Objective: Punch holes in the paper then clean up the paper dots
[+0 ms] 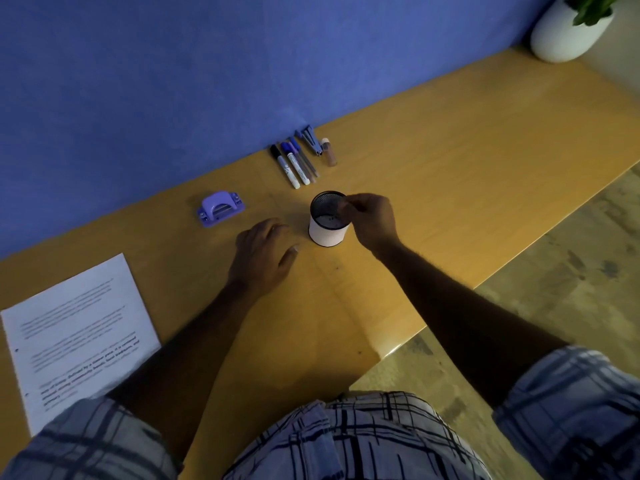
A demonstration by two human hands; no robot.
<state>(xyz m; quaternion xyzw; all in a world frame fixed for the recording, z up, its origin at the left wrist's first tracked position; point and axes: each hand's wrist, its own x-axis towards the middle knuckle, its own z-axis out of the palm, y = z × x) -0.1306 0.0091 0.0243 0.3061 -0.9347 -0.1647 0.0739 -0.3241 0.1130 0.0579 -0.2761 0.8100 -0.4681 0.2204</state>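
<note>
A printed paper sheet (81, 337) lies on the wooden table (450, 174) at the left, with small punched holes along its left edge. A purple hole punch (220, 208) sits near the wall. A round cup (328, 220) with a black mesh top and a white sleeve stands in the middle. My right hand (372, 220) hovers at the cup's rim with fingertips pinched together over the opening; whatever they pinch is too small to see. My left hand (265, 252) rests palm down on the table left of the cup, fingers spread.
Several markers and pens (294, 162), a stapler-like tool (310, 139) and a small tube (329, 152) lie in a row by the blue wall. A white pot with a plant (571, 29) stands at the far right end. The table edge runs diagonally at the right.
</note>
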